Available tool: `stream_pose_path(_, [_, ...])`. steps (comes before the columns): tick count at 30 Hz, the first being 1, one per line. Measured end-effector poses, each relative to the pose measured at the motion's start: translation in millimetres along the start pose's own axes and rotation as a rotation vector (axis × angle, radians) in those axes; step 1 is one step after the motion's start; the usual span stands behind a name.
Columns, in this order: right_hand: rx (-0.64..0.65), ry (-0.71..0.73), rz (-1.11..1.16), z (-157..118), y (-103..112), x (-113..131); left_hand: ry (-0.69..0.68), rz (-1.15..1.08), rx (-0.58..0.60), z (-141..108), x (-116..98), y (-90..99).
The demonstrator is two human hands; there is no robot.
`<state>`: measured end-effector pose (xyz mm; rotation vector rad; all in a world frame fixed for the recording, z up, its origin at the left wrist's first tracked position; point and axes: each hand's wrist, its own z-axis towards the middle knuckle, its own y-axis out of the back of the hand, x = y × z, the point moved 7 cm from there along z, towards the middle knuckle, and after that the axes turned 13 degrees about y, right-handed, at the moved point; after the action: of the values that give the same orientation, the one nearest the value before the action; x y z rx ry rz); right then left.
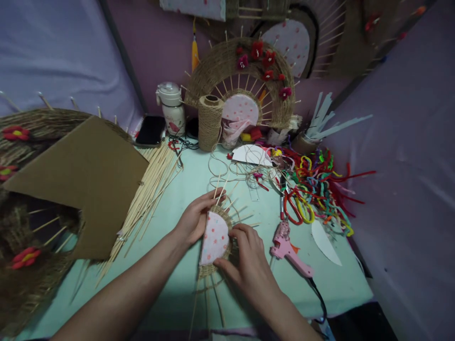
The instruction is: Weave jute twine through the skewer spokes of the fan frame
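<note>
Between my hands is a small half-round woven fan (215, 239), with a white dotted fabric centre, a twine-woven rim and thin sticks fanning outward. My left hand (195, 215) holds its upper left edge, the fingers partly behind it. My right hand (247, 258) grips the curved right rim, thumb on the fabric's lower edge and fingers near the twine. A loose strand of twine (227, 179) runs from the sticks toward the big twine spool (209, 124) at the back.
To the right lie a pink glue gun (289, 248), red-handled scissors (293, 208), a white paper piece (325, 244) and tangled pipe cleaners (320, 182). Thin sticks (152, 184) and cardboard (95, 189) lie left. A flowered fan (213, 66), bottle (172, 111) and phone (150, 130) stand behind.
</note>
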<state>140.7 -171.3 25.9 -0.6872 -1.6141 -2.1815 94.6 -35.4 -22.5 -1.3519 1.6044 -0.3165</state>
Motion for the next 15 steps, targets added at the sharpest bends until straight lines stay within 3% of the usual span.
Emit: stream_pose_path(15, [0.082,0.062,-0.047,12.1,3.4,4.4,0.027,-0.120,-0.004,3.4,-1.8,6.7])
